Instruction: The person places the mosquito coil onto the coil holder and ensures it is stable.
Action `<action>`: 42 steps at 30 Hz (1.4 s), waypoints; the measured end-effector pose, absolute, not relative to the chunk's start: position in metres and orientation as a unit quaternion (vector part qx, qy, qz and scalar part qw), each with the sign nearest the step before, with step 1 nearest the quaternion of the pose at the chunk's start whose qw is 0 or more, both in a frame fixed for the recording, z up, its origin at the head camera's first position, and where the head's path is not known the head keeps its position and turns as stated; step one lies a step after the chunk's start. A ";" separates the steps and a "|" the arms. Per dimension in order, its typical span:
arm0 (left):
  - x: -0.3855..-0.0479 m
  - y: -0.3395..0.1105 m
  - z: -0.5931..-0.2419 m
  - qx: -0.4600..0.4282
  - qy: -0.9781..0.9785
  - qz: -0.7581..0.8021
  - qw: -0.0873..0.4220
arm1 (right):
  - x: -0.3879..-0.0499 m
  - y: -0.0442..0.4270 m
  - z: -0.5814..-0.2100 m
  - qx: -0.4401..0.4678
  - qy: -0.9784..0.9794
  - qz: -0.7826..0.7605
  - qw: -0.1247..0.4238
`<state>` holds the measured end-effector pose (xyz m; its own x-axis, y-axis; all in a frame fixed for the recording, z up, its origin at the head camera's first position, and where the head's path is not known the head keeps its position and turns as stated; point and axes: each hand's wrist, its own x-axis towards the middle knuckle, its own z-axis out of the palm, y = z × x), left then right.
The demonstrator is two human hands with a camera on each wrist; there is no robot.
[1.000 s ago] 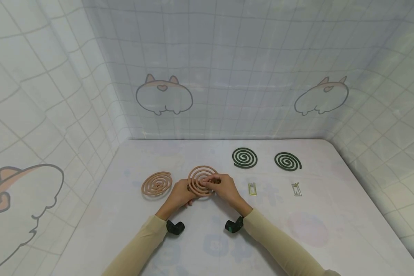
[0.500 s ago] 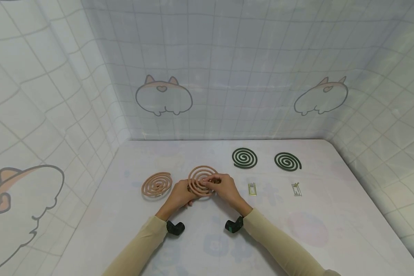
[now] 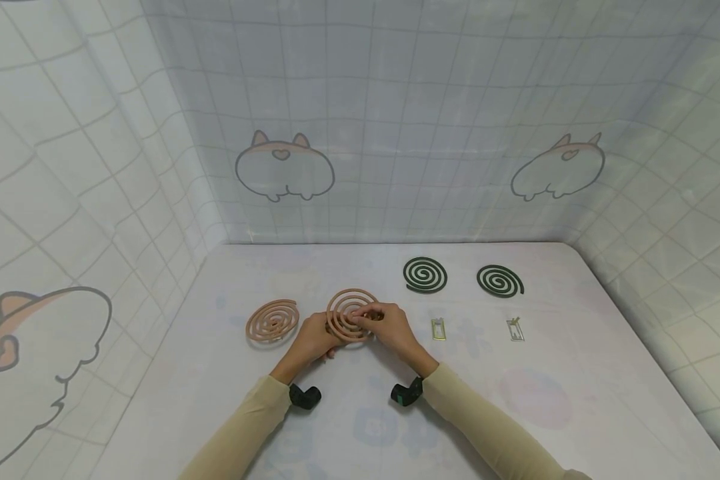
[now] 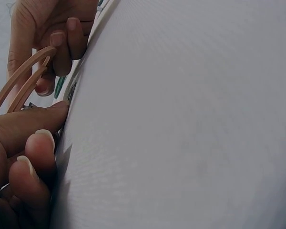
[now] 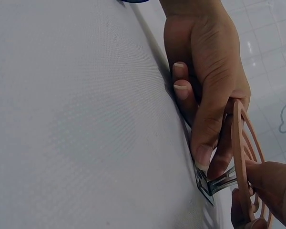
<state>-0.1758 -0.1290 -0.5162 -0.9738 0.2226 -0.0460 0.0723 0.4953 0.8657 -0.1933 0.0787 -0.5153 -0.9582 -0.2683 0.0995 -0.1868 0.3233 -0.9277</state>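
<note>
Mosquito coil (image 5: 238, 148), tan and tilted, is held between the two hands near the middle of the white table (image 3: 336, 433). The right hand (image 3: 394, 328) pinches it close to its centre. The left hand (image 3: 313, 337), behind and partly hidden by it, grips the base of a metal stand (image 5: 223, 182) under its thumb, the stand's prong pointing at the coil; fingers crowd the spot, so I can't quite tell whether prong and coil have joined.

Just left of the left hand, a second tan coil (image 3: 273, 321) sits tilted, with a shadow under it. Right of the hands and farther back, two green coils (image 3: 425, 275) (image 3: 501, 281) lie flat, apart from each other. Nearer than these lie a yellowish stand (image 3: 439, 338) and a silver stand (image 3: 517, 340). Behind the table hangs a grid-patterned cloth (image 3: 390, 147) with cartoon animals (image 3: 285, 175).
</note>
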 end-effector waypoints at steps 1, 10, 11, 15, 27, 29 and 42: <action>-0.176 -0.129 -0.516 0.086 0.861 0.495 0.076 | -0.194 0.079 -0.516 -0.141 0.813 -0.564 0.036; -0.175 -0.129 -0.516 0.086 0.857 0.502 0.079 | -0.193 0.081 -0.516 -0.146 0.811 -0.565 0.040; -0.175 -0.129 -0.516 0.085 0.857 0.503 0.080 | -0.193 0.081 -0.516 -0.145 0.811 -0.565 0.040; -0.175 -0.129 -0.516 0.086 0.855 0.505 0.078 | -0.195 0.081 -0.517 -0.143 0.812 -0.565 0.037; -0.176 -0.129 -0.517 0.083 0.855 0.507 0.076 | -0.194 0.079 -0.514 -0.137 0.817 -0.559 0.032; -0.176 -0.129 -0.517 0.082 0.856 0.505 0.076 | -0.194 0.079 -0.514 -0.137 0.817 -0.559 0.031; -0.176 -0.129 -0.516 0.080 0.854 0.507 0.082 | -0.194 0.081 -0.515 -0.143 0.816 -0.558 0.044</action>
<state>-0.1760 -0.1290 -0.5161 -0.9737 0.2197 -0.0599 0.0528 0.4736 0.8792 -0.1937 0.0807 -0.5154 -0.9551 -0.2831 0.0871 -0.1838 0.3357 -0.9239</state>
